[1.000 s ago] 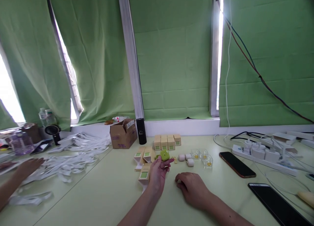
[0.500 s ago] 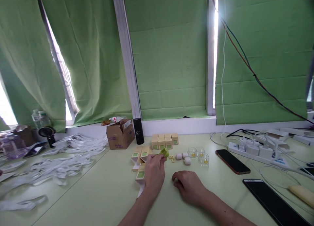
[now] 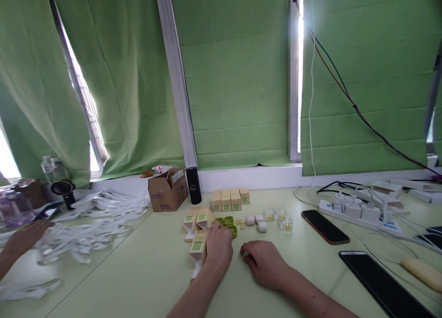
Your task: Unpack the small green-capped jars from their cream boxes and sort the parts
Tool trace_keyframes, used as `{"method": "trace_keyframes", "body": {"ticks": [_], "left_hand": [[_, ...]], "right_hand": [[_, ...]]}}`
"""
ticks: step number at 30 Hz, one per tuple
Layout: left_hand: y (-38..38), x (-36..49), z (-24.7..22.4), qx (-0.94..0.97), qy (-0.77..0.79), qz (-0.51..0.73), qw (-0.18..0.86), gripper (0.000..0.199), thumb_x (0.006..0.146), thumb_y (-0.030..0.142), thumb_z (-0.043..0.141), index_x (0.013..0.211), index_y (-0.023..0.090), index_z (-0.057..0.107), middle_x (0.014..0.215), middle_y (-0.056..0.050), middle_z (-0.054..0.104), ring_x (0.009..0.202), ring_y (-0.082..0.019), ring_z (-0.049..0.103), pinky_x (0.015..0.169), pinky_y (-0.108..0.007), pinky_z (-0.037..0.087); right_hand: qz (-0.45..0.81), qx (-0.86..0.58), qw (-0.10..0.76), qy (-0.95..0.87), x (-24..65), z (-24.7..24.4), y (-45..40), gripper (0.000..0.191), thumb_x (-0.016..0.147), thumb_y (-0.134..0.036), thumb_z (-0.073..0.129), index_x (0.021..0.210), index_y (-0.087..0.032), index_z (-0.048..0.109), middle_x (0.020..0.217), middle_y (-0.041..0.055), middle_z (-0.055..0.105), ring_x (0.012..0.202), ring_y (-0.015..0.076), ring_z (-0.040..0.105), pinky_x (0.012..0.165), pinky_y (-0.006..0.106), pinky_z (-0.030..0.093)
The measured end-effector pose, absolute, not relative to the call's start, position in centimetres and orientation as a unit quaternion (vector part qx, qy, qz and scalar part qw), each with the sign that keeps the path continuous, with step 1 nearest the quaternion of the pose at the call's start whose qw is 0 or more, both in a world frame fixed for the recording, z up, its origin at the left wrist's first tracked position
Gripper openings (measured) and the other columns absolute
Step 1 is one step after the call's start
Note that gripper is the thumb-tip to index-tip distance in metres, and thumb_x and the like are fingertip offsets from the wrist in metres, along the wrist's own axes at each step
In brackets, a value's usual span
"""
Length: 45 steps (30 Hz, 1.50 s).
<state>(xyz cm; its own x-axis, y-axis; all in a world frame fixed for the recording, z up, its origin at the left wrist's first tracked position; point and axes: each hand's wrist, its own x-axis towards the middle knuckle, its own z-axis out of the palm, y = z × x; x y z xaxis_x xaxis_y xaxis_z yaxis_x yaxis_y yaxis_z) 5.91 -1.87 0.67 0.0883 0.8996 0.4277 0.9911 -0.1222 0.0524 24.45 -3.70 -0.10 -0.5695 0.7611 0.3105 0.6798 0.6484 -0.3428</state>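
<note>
1. The left hand reaches over the small green containers, at its fingertips on the bench (at least three show); whether it pinches one I cannot tell, the fingertips being hidden.
2. The right hand rests on the bench, loosely curled, thumb and forefinger a little apart.
3. Cream cartons stand just left of the left hand.
4. Yellow pieces, white blocks and clear cups lie rightward of the containers.

A black cylinder stands beside a cardboard box.
</note>
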Motion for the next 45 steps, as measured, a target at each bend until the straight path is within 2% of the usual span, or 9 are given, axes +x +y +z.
{"method": "trace_keyframes", "body": {"ticks": [7, 16, 24, 45], "left_hand": [[-1.8, 6.0, 1.2, -0.716, -0.679, -0.125, 0.103, 0.026, 0.092, 0.011, 0.054, 0.081, 0.016, 0.077, 0.089, -0.016, 0.076, 0.110, -0.034, 0.056, 0.084, -0.042, 0.039], [-1.9, 6.3, 1.9, -0.710, -0.693, -0.081, 0.096, 0.030, 0.091, 0.007, 0.049, 0.095, 0.015, 0.078, 0.101, -0.017, 0.076, 0.118, -0.036, 0.054, 0.089, -0.044, 0.040], [-2.2, 6.3, 2.2, -0.712, -0.691, -0.074, 0.101, 0.033, 0.086, 0.000, 0.049, 0.094, 0.014, 0.078, 0.101, -0.017, 0.076, 0.118, -0.036, 0.055, 0.090, -0.045, 0.040], [-2.2, 6.3, 2.3, -0.711, -0.692, -0.069, 0.102, 0.033, 0.086, 0.002, 0.048, 0.093, 0.014, 0.078, 0.100, -0.017, 0.076, 0.117, -0.036, 0.055, 0.089, -0.046, 0.040]], "right_hand": [[0.102, -0.405, 0.207, -0.885, 24.6, 0.1, -3.6, 0.027, 0.090, -0.020, 0.054, 0.108, -0.026, 0.073, 0.105, 0.0030, 0.080, 0.098, 0.0238, 0.073, 0.079, 0.029, 0.043], [0.099, -0.404, 0.209, -0.885, 24.4, -0.3, -3.4, 0.028, 0.090, -0.018, 0.054, 0.108, -0.027, 0.073, 0.105, 0.0021, 0.080, 0.097, 0.0233, 0.073, 0.079, 0.029, 0.043], [0.101, -0.403, 0.209, -0.885, 24.4, -0.2, -3.5, 0.028, 0.089, -0.017, 0.054, 0.108, -0.027, 0.073, 0.105, 0.0031, 0.080, 0.098, 0.0234, 0.073, 0.080, 0.029, 0.043], [0.090, -0.399, 0.216, -0.887, 24.5, -0.6, -3.3, 0.025, 0.091, -0.019, 0.055, 0.109, -0.027, 0.072, 0.104, 0.0017, 0.077, 0.095, 0.0218, 0.070, 0.077, 0.030, 0.041]]}}
